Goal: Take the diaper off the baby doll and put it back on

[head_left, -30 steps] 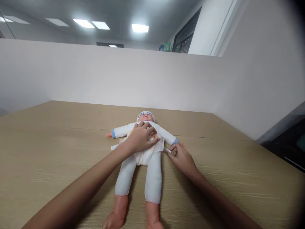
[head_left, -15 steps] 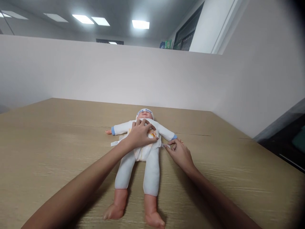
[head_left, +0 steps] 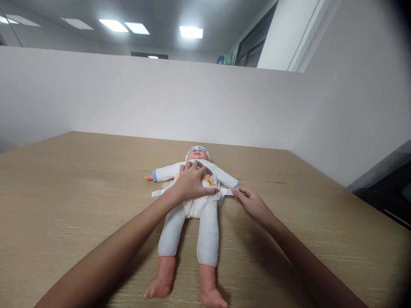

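A baby doll (head_left: 208, 235) in a white suit with blue cuffs lies on its back, feet toward me. Round its waist is a white diaper (head_left: 195, 208) with an orange print on the front. My left hand (head_left: 192, 182) rests on the diaper's front with fingers spread, its thumb pressing near the right edge. My right hand (head_left: 252, 203) pinches the end of the white diaper tab (head_left: 227, 191), which stretches out sideways at the doll's right-hand side as I see it. Another white tab (head_left: 157, 193) sticks out loose on the left side.
The doll lies on a wide wooden table (head_left: 96, 214). A pale partition wall (head_left: 160, 98) rises behind it. At the right edge stands a dark object (head_left: 385, 192), partly cut off.
My right hand has moved slightly outward, and the tab in its fingers now shows longer and straighter. My left hand stays on the diaper's front. The view has shifted a little.
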### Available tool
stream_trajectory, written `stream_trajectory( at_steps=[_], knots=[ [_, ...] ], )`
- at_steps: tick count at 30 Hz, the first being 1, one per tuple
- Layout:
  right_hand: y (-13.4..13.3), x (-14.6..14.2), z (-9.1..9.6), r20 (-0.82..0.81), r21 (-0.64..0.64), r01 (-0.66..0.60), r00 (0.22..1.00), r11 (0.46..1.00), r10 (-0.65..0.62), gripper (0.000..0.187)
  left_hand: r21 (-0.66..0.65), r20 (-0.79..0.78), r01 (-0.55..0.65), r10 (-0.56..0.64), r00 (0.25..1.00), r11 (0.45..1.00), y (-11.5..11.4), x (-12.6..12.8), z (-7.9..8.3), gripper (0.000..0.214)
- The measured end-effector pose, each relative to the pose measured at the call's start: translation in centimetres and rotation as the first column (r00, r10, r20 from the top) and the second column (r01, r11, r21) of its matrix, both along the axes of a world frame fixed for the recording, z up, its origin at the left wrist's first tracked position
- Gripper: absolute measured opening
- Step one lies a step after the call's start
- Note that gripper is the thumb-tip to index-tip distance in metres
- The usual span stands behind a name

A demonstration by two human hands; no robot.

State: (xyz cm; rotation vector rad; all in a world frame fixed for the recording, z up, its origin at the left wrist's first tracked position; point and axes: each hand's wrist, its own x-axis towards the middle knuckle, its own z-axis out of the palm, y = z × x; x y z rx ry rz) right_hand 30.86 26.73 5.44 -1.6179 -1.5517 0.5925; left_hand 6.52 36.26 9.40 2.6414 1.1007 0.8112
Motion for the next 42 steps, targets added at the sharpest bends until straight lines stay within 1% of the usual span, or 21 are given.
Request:
stream_trajectory(
  at_steps=[4,8,10,13,15,16,18,20,21,23,25,26,28,30,31,32,34,36,38,39,42],
  knots=[
    [2.1,-1.2,1.4,-0.077,0.024,-0.067,0.995,0.997,0.068,0.052,-0.013,0.003,-0.006,0.006,1.000,1.000,-0.3,0.1,0.2,0.059],
    [4.9,-4.2,2.0,-0.073,0.033,-0.145,0.987,0.989,0.147,0.043,-0.014,0.006,-0.009,0.009,1.000,1.000,-0.3,0.2,0.1,0.059],
    [5.5,-5.6,2.1,-0.063,0.045,-0.148,0.987,0.988,0.151,0.039,-0.017,0.005,-0.019,0.019,1.000,1.000,-0.2,0.2,-0.1,0.059],
    [4.5,-6.6,1.9,-0.062,0.108,-0.094,0.993,0.990,0.101,0.032,-0.033,0.013,-0.023,0.023,1.000,0.999,-0.2,0.2,-0.2,0.059],
    [2.8,-7.0,1.7,-0.019,0.213,-0.073,0.997,0.974,0.079,0.030,-0.062,0.023,-0.006,0.007,1.000,0.998,-0.2,0.1,-0.1,0.057],
    [1.8,-7.1,1.5,0.028,0.273,-0.087,0.996,0.958,0.083,0.030,-0.084,0.025,0.010,-0.007,1.000,0.996,-0.1,0.0,0.0,0.057],
    [-0.1,-7.2,1.1,0.157,0.352,-0.163,0.981,0.922,0.113,0.034,-0.132,0.038,0.063,-0.059,0.998,0.989,0.1,-0.5,0.2,0.062],
    [-1.4,-7.2,0.6,0.274,0.354,-0.249,0.949,0.902,0.154,0.045,-0.175,0.104,0.168,-0.151,0.983,0.970,0.4,-1.4,0.5,0.070],
    [-1.7,-7.2,0.3,0.313,0.346,-0.276,0.935,0.897,0.167,0.049,-0.198,0.170,0.242,-0.210,0.963,0.950,0.5,-2.1,0.5,0.071],
    [-1.8,-6.8,-0.2,0.371,0.336,-0.309,0.912,0.890,0.177,0.055,-0.229,0.342,0.382,-0.293,0.893,0.895,0.7,-3.7,0.2,0.063],
    [-1.5,-6.4,-0.4,0.420,0.338,-0.327,0.891,0.882,0.170,0.055,-0.226,0.490,0.444,-0.293,0.821,0.867,0.8,-5.8,-0.7,0.045],
    [-1.4,-6.2,-0.4,0.443,0.343,-0.331,0.882,0.879,0.160,0.054,-0.220,0.533,0.435,-0.266,0.803,0.873,0.9,-7.0,-1.4,0.037],
    [-1.2,-6.0,-0.1,0.475,0.362,-0.324,0.871,0.874,0.126,0.051,-0.201,0.542,0.331,-0.177,0.821,0.922,0.9,-9.4,-3.1,0.028],
    [-1.1,-6.2,0.6,0.483,0.402,-0.302,0.872,0.864,0.080,0.048,-0.192,0.469,0.170,-0.061,0.881,0.967,1.0,-11.7,-5.0,0.027],
    [-1.0,-6.5,1.0,0.481,0.423,-0.295,0.874,0.857,0.063,0.046,-0.190,0.417,0.088,-0.001,0.909,0.978,1.1,-12.6,-5.8,0.028],
    [-0.9,-6.9,1.6,0.478,0.443,-0.295,0.876,0.847,0.056,0.043,-0.186,0.361,0.019,0.051,0.931,0.982,1.2,-13.4,-6.5,0.029],
    [-0.2,-8.1,3.0,0.474,0.459,-0.321,0.877,0.829,0.077,0.034,-0.172,0.246,-0.068,0.109,0.963,0.983,1.4,-14.3,-7.5,0.030],
    [0.9,-9.7,4.5,0.475,0.437,-0.363,0.870,0.823,0.131,0.025,-0.147,0.133,-0.131,0.150,0.980,0.981,1.7,-14.5,-7.9,0.027],
    [2.3,-11.4,5.8,0.489,0.381,-0.392,0.854,0.837,0.178,0.019,-0.141,0.059,-0.187,0.197,0.979,0.972,2.0,-14.3,-8.0,0.026],
    [3.0,-12.2,6.3,0.502,0.340,-0.400,0.842,0.851,0.195,0.017,-0.169,0.050,-0.212,0.223,0.973,0.963,2.2,-14.1,-7.9,0.025],
    [5.0,-14.2,7.3,0.548,0.183,-0.374,0.807,0.909,0.222,0.012,-0.322,0.081,-0.241,0.280,0.957,0.916,2.9,-14.0,-7.6,0.026]
  ],
)
